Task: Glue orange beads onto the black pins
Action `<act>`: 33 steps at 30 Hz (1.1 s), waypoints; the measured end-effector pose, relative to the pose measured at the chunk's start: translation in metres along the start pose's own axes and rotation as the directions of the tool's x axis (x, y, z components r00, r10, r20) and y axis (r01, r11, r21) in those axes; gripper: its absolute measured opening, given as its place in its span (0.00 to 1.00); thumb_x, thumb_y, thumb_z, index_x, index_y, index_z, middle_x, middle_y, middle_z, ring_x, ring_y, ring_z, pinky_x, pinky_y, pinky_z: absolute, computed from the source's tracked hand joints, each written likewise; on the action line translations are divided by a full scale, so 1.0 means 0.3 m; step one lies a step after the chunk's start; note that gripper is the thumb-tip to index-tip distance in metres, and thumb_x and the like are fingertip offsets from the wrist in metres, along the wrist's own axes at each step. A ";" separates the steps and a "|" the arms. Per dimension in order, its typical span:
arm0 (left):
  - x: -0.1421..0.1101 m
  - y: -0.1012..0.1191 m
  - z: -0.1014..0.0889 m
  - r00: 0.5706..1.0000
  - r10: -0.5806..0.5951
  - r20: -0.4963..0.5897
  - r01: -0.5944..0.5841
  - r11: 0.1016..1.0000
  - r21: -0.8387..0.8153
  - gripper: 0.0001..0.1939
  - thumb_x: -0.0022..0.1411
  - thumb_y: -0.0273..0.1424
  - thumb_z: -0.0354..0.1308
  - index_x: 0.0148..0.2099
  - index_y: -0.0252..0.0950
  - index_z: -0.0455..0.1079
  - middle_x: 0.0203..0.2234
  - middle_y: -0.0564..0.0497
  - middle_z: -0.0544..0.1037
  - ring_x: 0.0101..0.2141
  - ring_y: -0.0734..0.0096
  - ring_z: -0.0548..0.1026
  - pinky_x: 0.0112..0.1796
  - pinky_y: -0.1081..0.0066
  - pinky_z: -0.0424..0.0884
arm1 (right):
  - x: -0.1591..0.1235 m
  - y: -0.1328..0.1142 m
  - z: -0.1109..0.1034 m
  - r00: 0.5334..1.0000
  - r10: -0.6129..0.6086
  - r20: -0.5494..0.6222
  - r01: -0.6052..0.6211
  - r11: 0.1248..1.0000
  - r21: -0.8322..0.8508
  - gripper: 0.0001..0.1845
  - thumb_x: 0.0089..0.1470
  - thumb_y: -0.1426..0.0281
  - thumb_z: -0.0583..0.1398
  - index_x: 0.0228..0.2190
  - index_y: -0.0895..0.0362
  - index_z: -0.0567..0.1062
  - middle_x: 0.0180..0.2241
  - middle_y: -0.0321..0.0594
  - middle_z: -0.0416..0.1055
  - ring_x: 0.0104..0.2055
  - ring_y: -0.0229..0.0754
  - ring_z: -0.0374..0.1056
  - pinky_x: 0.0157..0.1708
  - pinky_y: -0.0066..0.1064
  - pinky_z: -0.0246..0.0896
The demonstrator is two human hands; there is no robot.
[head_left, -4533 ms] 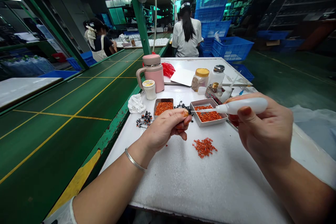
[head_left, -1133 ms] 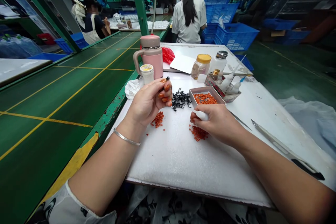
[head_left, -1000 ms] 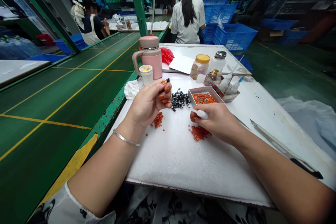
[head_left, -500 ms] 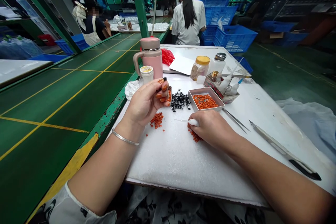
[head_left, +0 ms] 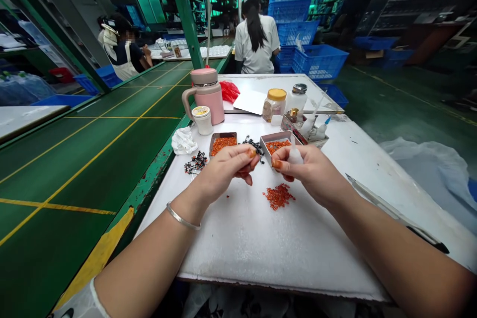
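Observation:
My left hand point(head_left: 225, 171) is raised over the white foam mat point(head_left: 283, 253), its fingertips pinching something small that they mostly hide. My right hand point(head_left: 311, 171) grips a white squeeze applicator point(head_left: 295, 157), tip pointing up, close to my left fingertips. Just behind my hands stand a metal tray of orange beads point(head_left: 222, 145) and a second tray of orange beads point(head_left: 278, 145). Below my right hand lies a loose pile of orange beads point(head_left: 278, 196). Black wire stems point(head_left: 196, 162) lie left of my left hand, and more black stems point(head_left: 255, 145) lie between the trays.
A pink mug point(head_left: 206, 97), a white cloth point(head_left: 184, 141), jars and small bottles stand along the table's far side. A long knife point(head_left: 391, 211) lies at the right. Green benches run left; people sit or stand beyond, near stacked blue crates point(head_left: 319, 61).
Both hands have risen and come together above the mat. The applicator now stands upright in my right hand, and the loose orange pile and left tray show uncovered. The view has tilted slightly.

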State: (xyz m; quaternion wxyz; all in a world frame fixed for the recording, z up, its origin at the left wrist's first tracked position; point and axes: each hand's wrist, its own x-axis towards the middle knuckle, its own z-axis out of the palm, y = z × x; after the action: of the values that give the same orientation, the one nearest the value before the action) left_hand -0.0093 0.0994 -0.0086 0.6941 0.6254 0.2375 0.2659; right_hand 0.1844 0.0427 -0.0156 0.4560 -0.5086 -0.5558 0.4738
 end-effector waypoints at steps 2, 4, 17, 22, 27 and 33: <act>0.001 -0.008 0.008 0.999 0.003 0.043 -0.005 0.998 0.062 0.18 0.63 0.41 0.50 0.27 0.32 0.59 0.23 0.55 0.56 0.24 0.85 0.58 0.28 0.80 0.70 | -0.005 -0.002 0.002 1.000 0.003 0.012 -0.005 0.991 0.133 0.12 0.46 0.65 0.66 0.27 0.62 0.72 0.22 0.34 0.60 0.24 0.31 0.54 0.24 0.26 0.50; 0.001 -0.012 0.012 0.997 0.008 0.073 -0.016 0.994 0.107 0.18 0.63 0.41 0.48 0.28 0.32 0.59 0.23 0.55 0.56 0.24 0.85 0.58 0.29 0.81 0.70 | -0.009 -0.005 0.006 1.000 0.023 0.016 -0.026 0.977 0.213 0.13 0.45 0.66 0.66 0.26 0.62 0.71 0.22 0.34 0.59 0.24 0.31 0.53 0.24 0.25 0.49; 0.001 -0.014 0.026 0.995 0.046 0.085 -0.075 0.923 0.377 0.18 0.65 0.42 0.46 0.29 0.33 0.62 0.25 0.54 0.61 0.28 0.83 0.62 0.31 0.81 0.69 | -0.015 -0.012 0.019 0.997 0.075 0.009 -0.074 0.955 0.288 0.13 0.45 0.66 0.67 0.24 0.61 0.71 0.23 0.35 0.59 0.24 0.31 0.53 0.24 0.25 0.49; 0.000 -0.015 0.029 0.995 0.059 0.075 -0.087 0.879 0.469 0.18 0.66 0.42 0.45 0.30 0.33 0.62 0.25 0.55 0.62 0.29 0.83 0.63 0.31 0.81 0.68 | -0.014 -0.008 0.020 0.996 0.094 0.003 -0.090 0.953 0.290 0.13 0.45 0.65 0.67 0.24 0.61 0.71 0.22 0.35 0.59 0.24 0.30 0.52 0.24 0.25 0.48; -0.004 -0.015 0.028 0.995 0.065 0.074 -0.093 0.868 0.489 0.18 0.66 0.41 0.45 0.30 0.33 0.62 0.24 0.55 0.62 0.28 0.84 0.63 0.31 0.81 0.68 | -0.012 -0.007 0.021 0.998 0.067 -0.012 -0.062 0.965 0.253 0.14 0.45 0.64 0.67 0.24 0.62 0.72 0.21 0.35 0.59 0.23 0.30 0.53 0.23 0.25 0.49; 0.000 -0.017 0.028 0.996 0.056 0.071 -0.084 0.868 0.490 0.18 0.66 0.41 0.45 0.30 0.33 0.62 0.24 0.55 0.62 0.28 0.84 0.62 0.31 0.81 0.68 | -0.016 -0.007 0.023 0.998 0.052 -0.038 -0.044 0.979 0.200 0.15 0.45 0.63 0.67 0.24 0.62 0.72 0.21 0.35 0.60 0.23 0.31 0.53 0.23 0.26 0.50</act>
State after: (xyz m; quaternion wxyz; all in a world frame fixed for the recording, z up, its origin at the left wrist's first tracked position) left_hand -0.0035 0.0928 -0.0129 0.5082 0.7966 0.2554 0.2046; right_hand 0.1777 0.0375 -0.0147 0.5047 -0.4838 -0.4834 0.5268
